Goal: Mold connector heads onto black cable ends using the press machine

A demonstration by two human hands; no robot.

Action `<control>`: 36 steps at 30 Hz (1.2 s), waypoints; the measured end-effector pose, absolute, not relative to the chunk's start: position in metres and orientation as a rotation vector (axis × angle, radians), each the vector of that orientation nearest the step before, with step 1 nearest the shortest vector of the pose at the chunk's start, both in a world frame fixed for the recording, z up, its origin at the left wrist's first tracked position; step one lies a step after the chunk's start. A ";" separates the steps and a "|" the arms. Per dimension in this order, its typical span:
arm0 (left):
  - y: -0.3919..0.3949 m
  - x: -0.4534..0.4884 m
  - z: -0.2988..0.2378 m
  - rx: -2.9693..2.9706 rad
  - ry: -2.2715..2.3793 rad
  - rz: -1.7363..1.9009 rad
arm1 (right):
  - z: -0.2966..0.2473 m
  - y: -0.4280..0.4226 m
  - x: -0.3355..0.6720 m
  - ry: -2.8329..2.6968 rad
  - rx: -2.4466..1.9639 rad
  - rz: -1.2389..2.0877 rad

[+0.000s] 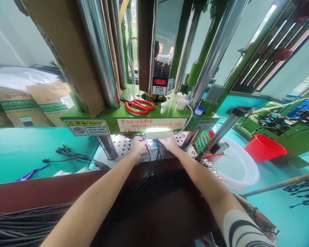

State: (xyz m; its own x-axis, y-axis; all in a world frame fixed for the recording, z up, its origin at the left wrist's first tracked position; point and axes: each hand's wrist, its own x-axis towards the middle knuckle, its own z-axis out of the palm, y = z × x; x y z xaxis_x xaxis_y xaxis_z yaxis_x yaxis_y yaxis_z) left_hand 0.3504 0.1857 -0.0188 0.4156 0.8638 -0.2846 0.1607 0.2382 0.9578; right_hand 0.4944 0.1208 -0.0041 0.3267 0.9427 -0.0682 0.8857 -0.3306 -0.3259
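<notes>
Both my arms reach forward under the green press head (92,118) of an upright moulding machine. My left hand (138,145) and my right hand (170,144) rest at the lit mould area (123,144) beneath it, with black cables (154,157) running between them and back toward me. The fingers of both hands curl down onto the cable ends, but the press head hides the tips. A large bundle of black cables (20,224) lies across the dark red bench at my lower left.
Red-handled scissors (139,106) and tape rolls (181,101) lie on the press head between chrome columns (100,55). A red bucket (264,147) and a white basin (237,164) stand to the right. More cables (74,156) lie on the teal floor at left, near paper sacks (23,106).
</notes>
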 end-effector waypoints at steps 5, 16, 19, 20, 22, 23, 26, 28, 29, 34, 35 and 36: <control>0.191 0.343 -0.022 1.609 1.233 0.683 | -0.004 0.121 0.496 -1.549 -2.429 0.312; 0.197 0.337 -0.021 2.281 1.435 0.515 | 0.001 0.119 0.504 -1.670 -2.468 0.090; 0.197 0.341 -0.024 2.339 1.479 0.467 | -0.001 0.121 0.502 -1.708 -2.467 0.058; 0.197 0.341 -0.024 2.351 1.491 0.458 | -0.001 0.121 0.503 -1.716 -2.465 0.053; 0.196 0.341 -0.021 2.369 1.514 0.449 | 0.000 0.122 0.505 -1.728 -2.454 0.055; 0.195 0.341 -0.019 2.376 1.524 0.454 | 0.001 0.122 0.506 -1.733 -2.446 0.058; 0.190 0.348 -0.010 2.388 1.543 0.510 | 0.005 0.123 0.507 -1.737 -2.406 0.068; 0.186 0.357 -0.006 2.390 1.542 0.554 | 0.007 0.125 0.506 -1.728 -2.367 0.069; 0.184 0.361 -0.005 2.389 1.541 0.567 | 0.006 0.127 0.504 -1.724 -2.346 0.073; 0.185 0.368 -0.010 2.383 1.534 0.548 | -0.005 0.141 0.497 -1.689 -2.304 0.147; 0.187 0.366 -0.012 2.389 1.532 0.542 | -0.007 0.143 0.496 -1.667 -2.313 0.161; 0.188 0.364 -0.014 2.400 1.528 0.538 | -0.008 0.144 0.495 -1.639 -2.325 0.170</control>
State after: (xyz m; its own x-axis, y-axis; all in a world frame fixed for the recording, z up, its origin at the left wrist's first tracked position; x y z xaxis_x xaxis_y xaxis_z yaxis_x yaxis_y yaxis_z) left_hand 0.3644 0.1880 -0.0138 0.3833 0.9069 0.1750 0.8164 -0.4213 0.3951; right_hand 0.4955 0.1444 -0.0079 0.3453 0.9359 0.0699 0.9015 -0.3101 -0.3019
